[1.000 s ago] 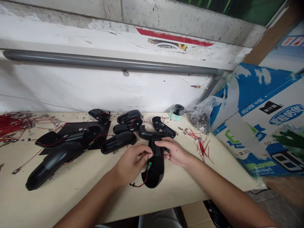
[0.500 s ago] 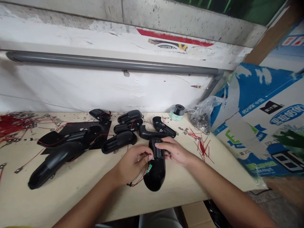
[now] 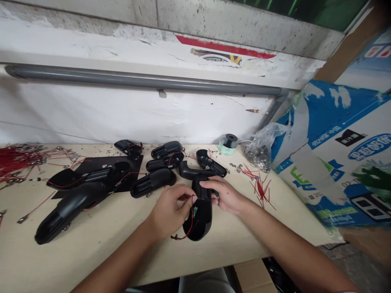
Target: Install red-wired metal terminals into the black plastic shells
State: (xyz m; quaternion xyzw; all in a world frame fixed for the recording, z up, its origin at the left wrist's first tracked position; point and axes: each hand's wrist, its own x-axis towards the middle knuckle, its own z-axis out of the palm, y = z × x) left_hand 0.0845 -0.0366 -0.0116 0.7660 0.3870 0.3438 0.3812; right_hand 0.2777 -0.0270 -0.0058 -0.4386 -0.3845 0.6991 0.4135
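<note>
Near the front of the table, a black plastic shell [image 3: 200, 228] with a hollow rounded end is held in my right hand [image 3: 225, 195]. The right thumb lies on its upper part and the other fingers go round its far side. My left hand [image 3: 174, 209] is closed in a pinch at the shell's left edge, on a thin red-and-black wire [image 3: 192, 219]. A small green circuit board [image 3: 194, 211] shows just inside the hollow. The wire's loose end, with a small dark connector [image 3: 174, 237], hangs left of the shell.
Several similar black shells [image 3: 152, 182] lie behind and to the left. Red wires with metal tabs [image 3: 18, 160] are heaped at far left, and cut red wires [image 3: 261, 191] at right. Behind them are a tape roll [image 3: 227, 148] and a plastic bag of metal parts [image 3: 259, 154].
The shell has tipped, so its hollow shows more openly. The green board now sits farther inside the edge, and the red wire curves across the shell's front. Both hands keep their hold.
</note>
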